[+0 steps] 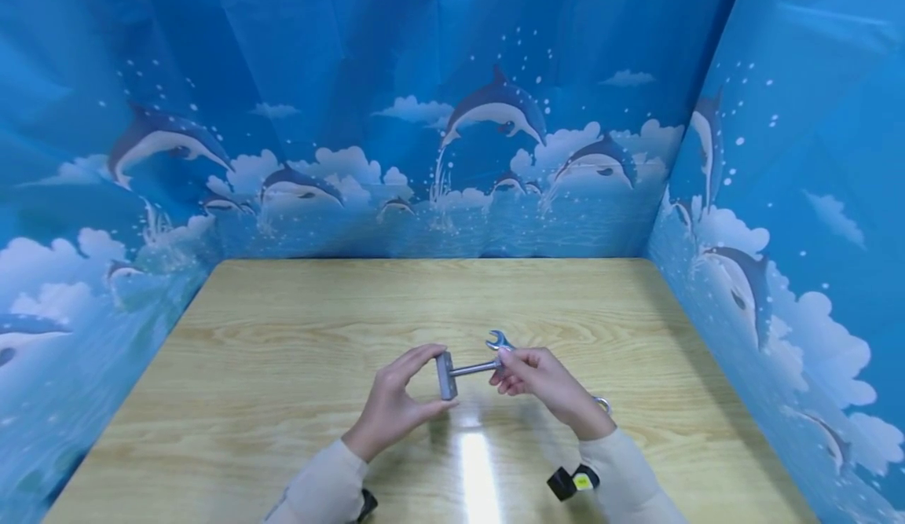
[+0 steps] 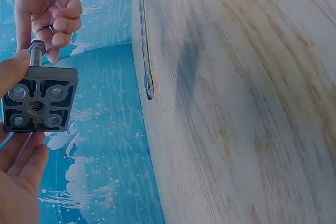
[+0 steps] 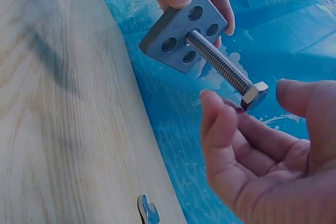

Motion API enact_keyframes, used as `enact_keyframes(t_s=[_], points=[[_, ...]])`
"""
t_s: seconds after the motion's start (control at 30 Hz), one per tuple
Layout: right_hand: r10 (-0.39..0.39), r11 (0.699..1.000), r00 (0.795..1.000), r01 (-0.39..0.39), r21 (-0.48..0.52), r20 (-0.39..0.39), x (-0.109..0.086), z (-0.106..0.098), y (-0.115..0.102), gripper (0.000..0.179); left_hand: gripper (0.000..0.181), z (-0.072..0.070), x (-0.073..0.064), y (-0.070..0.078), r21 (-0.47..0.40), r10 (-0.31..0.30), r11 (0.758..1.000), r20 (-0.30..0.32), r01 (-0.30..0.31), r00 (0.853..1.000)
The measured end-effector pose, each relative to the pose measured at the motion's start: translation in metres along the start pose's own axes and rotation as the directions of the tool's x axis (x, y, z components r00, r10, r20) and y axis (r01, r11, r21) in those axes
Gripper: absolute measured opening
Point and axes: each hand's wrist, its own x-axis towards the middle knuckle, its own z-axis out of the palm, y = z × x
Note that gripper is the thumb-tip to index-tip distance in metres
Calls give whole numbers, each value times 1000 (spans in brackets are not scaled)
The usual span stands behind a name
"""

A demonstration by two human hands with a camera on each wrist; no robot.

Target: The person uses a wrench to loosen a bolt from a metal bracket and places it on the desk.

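My left hand point(image 1: 399, 402) grips a square grey metal plate point(image 1: 446, 375) by its edges, thumb on one side and fingers on the other. In the right wrist view the plate point(image 3: 184, 32) has several round holes, and a long hex-head bolt point(image 3: 223, 65) stands in its middle. Ribs and a threaded centre hole show on the plate's underside point(image 2: 38, 100) in the left wrist view. Around the bolt head hovers my right hand point(image 1: 540, 382); its thumb point(image 3: 296, 95) is slightly apart from the head, while fingertips lie close beneath, contact unclear.
A chrome combination wrench point(image 1: 499, 341) lies on the wooden table point(image 1: 318, 312) beyond and partly under the right hand; its ring end point(image 1: 602, 404) shows by the wrist. Blue dolphin-print sheets point(image 1: 389, 115) wall the table's back and sides.
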Motion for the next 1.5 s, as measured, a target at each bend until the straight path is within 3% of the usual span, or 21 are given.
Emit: enact_keyframes(t_s=[0.43, 0.57, 0.73, 0.83, 1.0, 1.3, 1.5], points=[[0, 1000, 997, -2, -25, -79, 0, 1, -2, 34, 76, 2, -1, 0, -11, 8, 1000, 2, -8, 1000], [-30, 998, 994, 24, -55, -109, -2, 2, -1, 34, 77, 3, -1, 0, -9, 7, 1000, 2, -7, 1000], [-108, 989, 986, 94, -111, -129, -2, 3, 1, 20, 76, 2, -1, -1, -3, -13, 1000, -4, 13, 1000], [-132, 988, 982, 119, -97, -136, -1, 4, 2, 24, 75, 2, 0, -1, 2, -22, 1000, -8, 22, 1000], [-94, 993, 985, 83, -80, -142, -1, 4, 2, 41, 76, 2, 0, -2, 7, -14, 1000, -18, 14, 1000], [24, 999, 999, -25, -24, -40, -1, 4, 1, 49, 75, 3, -1, -2, 2, 7, 1000, -12, -7, 1000], [41, 999, 998, -41, -12, -46, 1, 5, 2, 49, 77, 2, 0, 0, -17, 12, 1000, -3, -12, 1000]])
